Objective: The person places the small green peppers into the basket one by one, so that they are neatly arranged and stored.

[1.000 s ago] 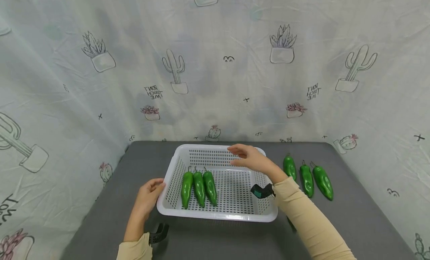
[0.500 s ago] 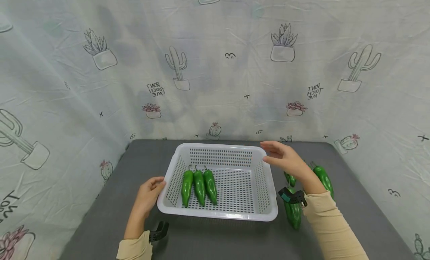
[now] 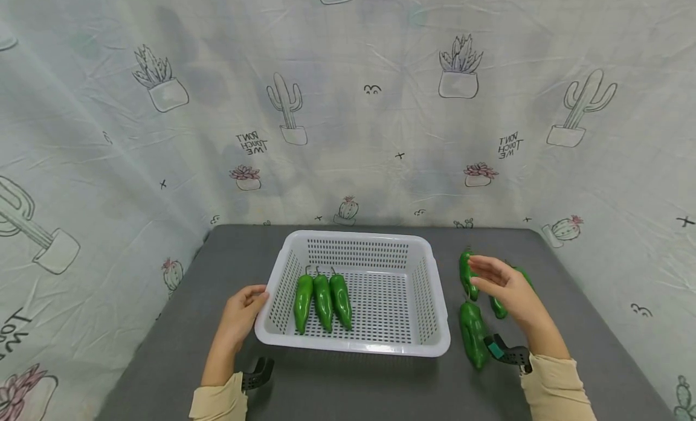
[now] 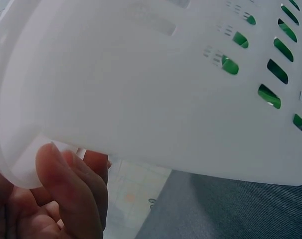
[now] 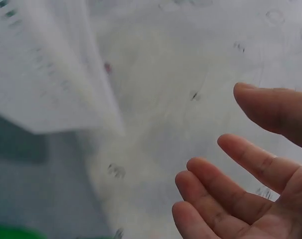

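Note:
A white plastic basket [image 3: 375, 347] with slotted walls stands in the middle of the table, and three green chili peppers [image 3: 322, 303] lie side by side in its left half. My left hand [image 3: 241, 315] grips the basket's left rim; the left wrist view shows its fingers [image 4: 71, 189] curled at the rim. To the right of the basket, my right hand [image 3: 508, 288] hovers over loose green peppers, fingers apart and holding nothing. One pepper [image 3: 468, 275] shows right by its fingertips, another [image 3: 474, 335] lies nearer the front, and a third [image 3: 498, 308] is partly hidden beneath the hand.
One more green pepper [image 3: 524, 276] lies farther right, partly behind the right hand. The dark grey table [image 3: 337, 391] is bordered at the back and sides by a pale curtain [image 3: 348, 119] printed with cacti.
My right hand has moved from above the basket out to the right, over the loose peppers, its fingers staying apart. My left hand and the basket have hardly moved.

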A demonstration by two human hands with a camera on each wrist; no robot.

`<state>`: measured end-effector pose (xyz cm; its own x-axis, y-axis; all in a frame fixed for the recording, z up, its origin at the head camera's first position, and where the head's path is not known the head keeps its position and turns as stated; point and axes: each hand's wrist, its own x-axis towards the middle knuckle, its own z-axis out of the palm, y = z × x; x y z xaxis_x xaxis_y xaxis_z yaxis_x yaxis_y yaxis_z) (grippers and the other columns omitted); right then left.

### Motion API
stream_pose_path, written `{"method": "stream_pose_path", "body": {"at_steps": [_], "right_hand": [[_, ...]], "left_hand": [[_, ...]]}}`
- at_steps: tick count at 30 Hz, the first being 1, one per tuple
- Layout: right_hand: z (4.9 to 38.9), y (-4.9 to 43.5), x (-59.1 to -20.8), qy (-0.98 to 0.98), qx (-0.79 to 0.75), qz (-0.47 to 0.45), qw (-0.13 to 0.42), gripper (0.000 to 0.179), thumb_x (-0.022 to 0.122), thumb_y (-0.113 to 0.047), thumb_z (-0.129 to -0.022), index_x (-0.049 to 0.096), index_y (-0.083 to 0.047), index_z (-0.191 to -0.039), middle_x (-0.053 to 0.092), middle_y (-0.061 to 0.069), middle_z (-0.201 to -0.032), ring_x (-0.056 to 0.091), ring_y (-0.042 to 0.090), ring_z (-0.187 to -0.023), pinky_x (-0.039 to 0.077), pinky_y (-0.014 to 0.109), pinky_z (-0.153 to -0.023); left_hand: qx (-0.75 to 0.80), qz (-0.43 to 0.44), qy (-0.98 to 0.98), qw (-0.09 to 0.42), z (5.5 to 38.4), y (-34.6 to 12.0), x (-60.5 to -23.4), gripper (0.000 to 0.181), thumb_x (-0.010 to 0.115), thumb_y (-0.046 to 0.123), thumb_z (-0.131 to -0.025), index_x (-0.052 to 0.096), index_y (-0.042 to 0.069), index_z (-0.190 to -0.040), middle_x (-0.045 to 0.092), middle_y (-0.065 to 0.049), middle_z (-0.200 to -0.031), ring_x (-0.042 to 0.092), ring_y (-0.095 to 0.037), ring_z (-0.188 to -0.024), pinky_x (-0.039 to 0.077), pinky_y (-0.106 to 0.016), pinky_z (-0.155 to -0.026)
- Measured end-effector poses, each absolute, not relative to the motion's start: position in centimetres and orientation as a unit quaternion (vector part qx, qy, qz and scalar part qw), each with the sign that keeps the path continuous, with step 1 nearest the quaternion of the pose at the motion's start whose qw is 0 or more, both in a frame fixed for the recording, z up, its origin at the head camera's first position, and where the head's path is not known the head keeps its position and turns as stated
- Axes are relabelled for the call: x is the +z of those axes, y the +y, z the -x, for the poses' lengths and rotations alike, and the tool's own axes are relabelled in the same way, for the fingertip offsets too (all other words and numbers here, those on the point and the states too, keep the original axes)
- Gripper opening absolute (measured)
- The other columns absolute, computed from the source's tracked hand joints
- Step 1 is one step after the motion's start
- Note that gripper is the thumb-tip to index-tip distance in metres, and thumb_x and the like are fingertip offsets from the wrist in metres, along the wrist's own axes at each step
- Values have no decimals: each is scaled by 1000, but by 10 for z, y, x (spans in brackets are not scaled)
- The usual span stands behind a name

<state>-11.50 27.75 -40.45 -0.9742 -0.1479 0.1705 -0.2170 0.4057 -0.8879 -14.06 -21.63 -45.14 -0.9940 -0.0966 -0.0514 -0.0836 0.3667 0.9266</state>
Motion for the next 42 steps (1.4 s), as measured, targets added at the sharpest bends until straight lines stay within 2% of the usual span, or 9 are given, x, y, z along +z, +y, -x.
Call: {"method": "stream_pose_path", "body": {"at_steps": [1,4,8,11,18,32,42], "right_hand": [[112,280,-410,-841,530,-101,32,52,56,-19,-96,39,3,-140,50,-15,-125,48,-11,-112,43,11,-84],[103,287,-426,-862,501,-66,26,54,56,-24,-97,38,0,-141,50,4,-133,46,-11,-111,45,18,-85],[93,291,-445,-874,486,-16,4,58,56,-31,-96,36,-2,-143,41,24,-142,48,19,-125,45,44,-93],[88,293,-456,-865,501,14,-23,61,56,-33,-96,34,-3,-144,36,25,-146,35,43,-131,37,59,-97],[82,293,-479,-868,491,49,-54,64,59,-36,-93,35,-6,-145,30,24,-150,29,46,-134,34,63,-97],[85,287,-495,-881,469,32,-47,59,63,-30,-91,43,-4,-140,34,26,-147,32,51,-130,37,64,-92],[88,281,-496,-887,460,8,-38,53,65,-20,-90,48,-2,-136,38,28,-144,31,55,-129,31,66,-97]], "left_hand": [[-560,-55,-827,5,141,-217,-451,35,52,17,-98,52,-3,-128,62,-26,-114,65,-26,-93,53,-35,-72],[-558,-56,-828,6,141,-217,-451,35,52,17,-98,52,-3,-127,62,-26,-113,65,-24,-91,52,-33,-72],[-558,-55,-828,8,141,-217,-452,35,52,17,-98,52,-3,-127,63,-24,-110,65,-23,-89,52,-32,-70],[-557,-52,-829,9,141,-217,-453,34,52,17,-98,52,-3,-127,63,-25,-111,65,-24,-89,52,-32,-70],[-557,-51,-829,11,140,-217,-454,34,52,16,-98,52,-3,-126,62,-27,-113,66,-25,-90,53,-35,-71],[-560,-54,-826,14,140,-216,-454,34,52,17,-98,53,-2,-126,62,-26,-113,65,-25,-91,52,-33,-71],[-563,-55,-825,12,139,-216,-454,35,52,18,-98,53,-2,-126,62,-26,-114,65,-25,-91,52,-34,-71]]}}
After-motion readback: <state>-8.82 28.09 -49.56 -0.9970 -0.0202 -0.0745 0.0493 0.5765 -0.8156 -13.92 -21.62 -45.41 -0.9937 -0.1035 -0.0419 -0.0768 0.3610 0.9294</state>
